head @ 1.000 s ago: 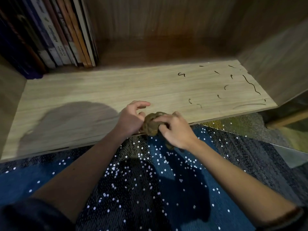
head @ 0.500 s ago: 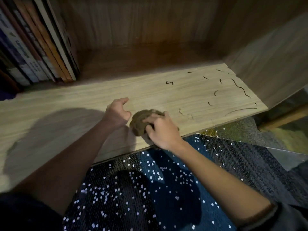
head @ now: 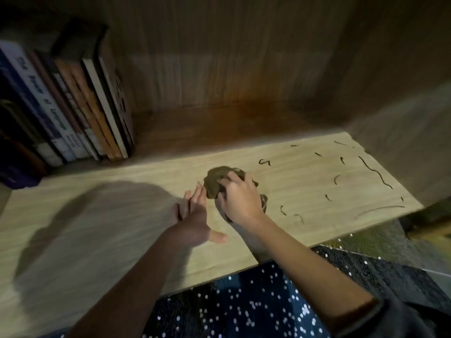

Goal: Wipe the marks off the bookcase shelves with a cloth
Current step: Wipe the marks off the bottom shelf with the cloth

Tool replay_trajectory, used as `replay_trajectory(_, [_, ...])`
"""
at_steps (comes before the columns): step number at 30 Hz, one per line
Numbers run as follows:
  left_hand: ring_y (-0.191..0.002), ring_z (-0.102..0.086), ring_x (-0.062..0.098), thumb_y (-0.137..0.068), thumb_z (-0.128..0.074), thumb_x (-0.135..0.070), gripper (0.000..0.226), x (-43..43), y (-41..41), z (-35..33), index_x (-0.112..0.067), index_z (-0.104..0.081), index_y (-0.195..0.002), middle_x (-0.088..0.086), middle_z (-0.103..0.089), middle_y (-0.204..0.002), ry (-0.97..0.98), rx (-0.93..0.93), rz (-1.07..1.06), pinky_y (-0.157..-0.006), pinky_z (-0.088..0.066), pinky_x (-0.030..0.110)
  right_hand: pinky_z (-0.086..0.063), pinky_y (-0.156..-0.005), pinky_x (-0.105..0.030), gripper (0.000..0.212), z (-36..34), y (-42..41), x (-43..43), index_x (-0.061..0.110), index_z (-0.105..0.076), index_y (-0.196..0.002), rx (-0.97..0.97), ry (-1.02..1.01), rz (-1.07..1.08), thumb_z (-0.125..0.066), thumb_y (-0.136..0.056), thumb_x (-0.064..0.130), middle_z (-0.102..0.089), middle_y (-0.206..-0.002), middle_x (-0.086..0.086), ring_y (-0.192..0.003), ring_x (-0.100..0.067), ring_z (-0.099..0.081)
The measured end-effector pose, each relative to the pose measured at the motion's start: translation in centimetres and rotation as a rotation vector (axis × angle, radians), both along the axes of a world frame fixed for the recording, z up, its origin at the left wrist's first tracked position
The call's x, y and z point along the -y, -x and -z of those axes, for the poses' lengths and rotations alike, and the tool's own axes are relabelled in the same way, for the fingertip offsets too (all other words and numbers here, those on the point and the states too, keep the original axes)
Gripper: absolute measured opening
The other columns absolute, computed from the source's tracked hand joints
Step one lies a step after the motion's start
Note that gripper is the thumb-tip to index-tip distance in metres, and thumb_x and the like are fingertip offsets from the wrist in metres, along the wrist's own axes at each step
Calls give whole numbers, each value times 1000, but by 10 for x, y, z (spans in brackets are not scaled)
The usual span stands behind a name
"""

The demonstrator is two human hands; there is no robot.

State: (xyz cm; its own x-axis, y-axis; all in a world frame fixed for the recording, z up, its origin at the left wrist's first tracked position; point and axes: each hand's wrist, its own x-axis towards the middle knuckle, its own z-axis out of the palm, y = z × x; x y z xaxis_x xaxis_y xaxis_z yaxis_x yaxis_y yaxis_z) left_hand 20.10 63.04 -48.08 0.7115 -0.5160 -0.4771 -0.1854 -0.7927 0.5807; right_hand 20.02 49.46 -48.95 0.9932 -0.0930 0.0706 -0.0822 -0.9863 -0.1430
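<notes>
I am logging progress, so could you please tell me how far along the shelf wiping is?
Barely started. Done: nothing clearly; the left part of the shelf looks unmarked. In hand: the right hand grips the bunched cloth on the shelf, the left hand open beside it. Left: the dark marks across the right part, all unwiped.

Both forearms [head: 305, 259] bare. Dark grey sleeve [head: 402, 322] at the right elbow. Thin brownish edge [head: 353, 311] along its cuff.

Txt on book spines [head: 52, 111] too blurred to read.
</notes>
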Motion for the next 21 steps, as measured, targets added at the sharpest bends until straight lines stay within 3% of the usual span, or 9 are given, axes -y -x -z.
replay_trajectory(4, [-137,31,20,-73,-75,-38,121,2,-12,2,-17,19,-146,-5,32,-150,-43,-4,25,-110,16,44,-22,-105,-42,31,-17,-39,12,16,-55,-119,-27,76,99,-41,-93,24,-47,-129,-5,-117,-29,-44])
replay_trajectory(7, [-139,26,18,-73,-76,-33,117,0,-12,1,-17,12,-148,-5,25,-153,2,15,-9,-111,14,41,-26,-101,-38,36,-21,-52,11,18,-51,-127,-63,46,35,-38,-94,20,-46,-133,-3,-113,-31,-41])
replay_trajectory(9, [-144,9,14,-78,-72,-16,99,-4,-9,-6,-19,-4,-150,-4,12,-156,182,-30,-152,-113,-1,29,-28,-98,-36,40,-16,-45,17,21,-48,-133,-77,-16,-34,-37,-95,20,-45,-136,2,-113,-34,-39])
replay_trajectory(10, [-142,-11,12,-81,-67,-6,88,-6,-6,-9,-22,-14,-149,-3,6,-157,290,-79,-251,-109,-16,22,-28,-97,-35,41,-14,-36,19,22,-48,-133,-71,-43,-74,-38,-94,20,-45,-135,3,-113,-34,-39])
replay_trajectory(12, [-115,-51,7,-82,-56,6,72,-11,1,-14,-25,-33,-143,0,-3,-157,442,-127,-409,-82,-39,13,-24,-94,-32,41,-15,-7,16,21,-50,-133,-74,-84,-148,-41,-92,18,-47,-132,2,-114,-30,-42])
replay_trajectory(14, [-121,-49,18,-80,-52,10,64,-12,7,-13,-23,-47,-134,7,-19,-154,507,-123,-480,-85,-38,19,-24,-94,-30,41,-16,28,6,20,-51,-131,-53,-124,-214,-44,-90,16,-47,-131,2,-112,-26,-40])
replay_trajectory(16, [-117,-51,24,-79,-52,12,56,-9,16,-12,-19,-55,-125,14,-49,-133,579,-171,-512,-88,-41,21,-30,-95,-29,42,-20,71,-3,22,-51,-130,-43,-173,-220,-46,-89,15,-48,-131,5,-109,-24,-35])
replay_trajectory(19, [-76,-54,11,-84,-48,9,46,-4,35,-13,-11,-57,-124,10,-60,-104,489,-119,-460,-61,-43,9,-31,-93,-28,42,-22,123,-14,24,-50,-131,-67,-224,-236,-47,-90,15,-48,-129,9,-107,-22,-31])
replay_trajectory(21, [-93,-57,14,-85,-46,8,45,-4,52,-10,-11,-57,-124,8,-56,-122,339,26,-366,-79,-43,12,-32,-98,-29,42,-29,150,-13,25,-51,-130,-137,-228,-238,-47,-90,14,-48,-127,11,-108,-21,-32])
